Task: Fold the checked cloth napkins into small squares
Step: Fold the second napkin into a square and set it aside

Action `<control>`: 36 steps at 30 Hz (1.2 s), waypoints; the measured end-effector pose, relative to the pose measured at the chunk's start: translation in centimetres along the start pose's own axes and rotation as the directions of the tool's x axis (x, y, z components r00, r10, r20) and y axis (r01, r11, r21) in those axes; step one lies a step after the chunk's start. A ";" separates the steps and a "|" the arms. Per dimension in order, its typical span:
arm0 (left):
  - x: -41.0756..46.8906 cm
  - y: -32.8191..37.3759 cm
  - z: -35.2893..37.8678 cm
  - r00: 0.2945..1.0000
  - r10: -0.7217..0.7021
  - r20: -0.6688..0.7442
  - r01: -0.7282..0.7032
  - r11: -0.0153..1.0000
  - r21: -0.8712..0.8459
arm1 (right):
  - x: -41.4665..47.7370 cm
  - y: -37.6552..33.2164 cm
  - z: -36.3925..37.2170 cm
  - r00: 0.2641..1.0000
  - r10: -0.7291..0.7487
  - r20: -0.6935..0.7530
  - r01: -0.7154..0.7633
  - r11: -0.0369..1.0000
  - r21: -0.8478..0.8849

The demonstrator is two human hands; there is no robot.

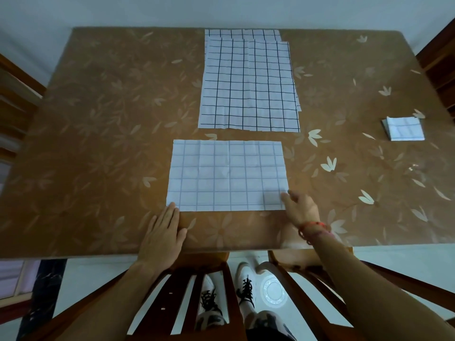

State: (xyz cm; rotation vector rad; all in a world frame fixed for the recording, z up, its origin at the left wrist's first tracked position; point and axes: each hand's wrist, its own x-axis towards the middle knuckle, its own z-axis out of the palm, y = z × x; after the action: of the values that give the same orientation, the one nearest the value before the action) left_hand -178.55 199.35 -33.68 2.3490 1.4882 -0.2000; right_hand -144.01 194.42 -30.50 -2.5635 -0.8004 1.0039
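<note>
A white checked napkin [227, 175], folded into a wide rectangle with its faint side up, lies flat near the table's front edge. My left hand [163, 232] lies flat with straight fingers, its fingertips at the napkin's near left corner. My right hand [299, 207] touches the napkin's near right corner; whether it pinches the cloth I cannot tell. A stack of unfolded checked napkins [248, 84] lies spread out behind it at the far middle. A small folded square pile [403, 127] sits at the right.
The brown table [98, 143] has a leaf-patterned glossy cover. Wooden chairs [221, 279] stand at the near edge below my arms, and more chair backs [440, 62] stand at both sides. My feet in white shoes [243, 286] show under the table edge.
</note>
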 end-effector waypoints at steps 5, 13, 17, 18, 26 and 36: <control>0.1 0.6 -0.2 1.000 -0.030 0.008 0.030 0.999 -0.035 | 1.1 -1.1 -1.8 0.994 0.099 -0.042 -0.091 0.982 0.165; 0.3 0.9 -0.5 0.999 -0.035 -0.013 0.034 0.999 -0.042 | 3.4 0.7 -1.8 0.946 0.219 0.240 -0.315 0.798 0.514; 0.2 0.9 -0.6 0.999 -0.042 -0.002 0.041 0.997 -0.059 | 1.9 -0.8 -2.4 0.927 0.270 0.262 -0.356 0.855 0.376; 0.2 0.9 -0.6 0.999 -0.041 -0.001 0.041 0.997 -0.062 | 1.5 -1.6 -2.6 0.922 0.259 0.287 -0.359 0.850 0.387; 0.7 2.1 -1.8 0.994 -0.091 -0.067 0.086 0.994 -0.070 | 0.9 -3.7 -3.3 0.980 0.118 0.162 -0.182 0.861 0.475; 2.8 12.2 -2.3 1.000 0.012 -0.025 -0.018 0.962 -0.273 | -2.5 -4.3 -1.9 0.943 -0.012 0.333 -0.180 0.822 0.540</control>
State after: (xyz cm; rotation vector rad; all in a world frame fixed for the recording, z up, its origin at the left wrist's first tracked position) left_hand -166.56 197.90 -29.71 2.1470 1.4082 0.0364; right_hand -145.90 196.29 -25.89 -1.9583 -0.3675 1.4604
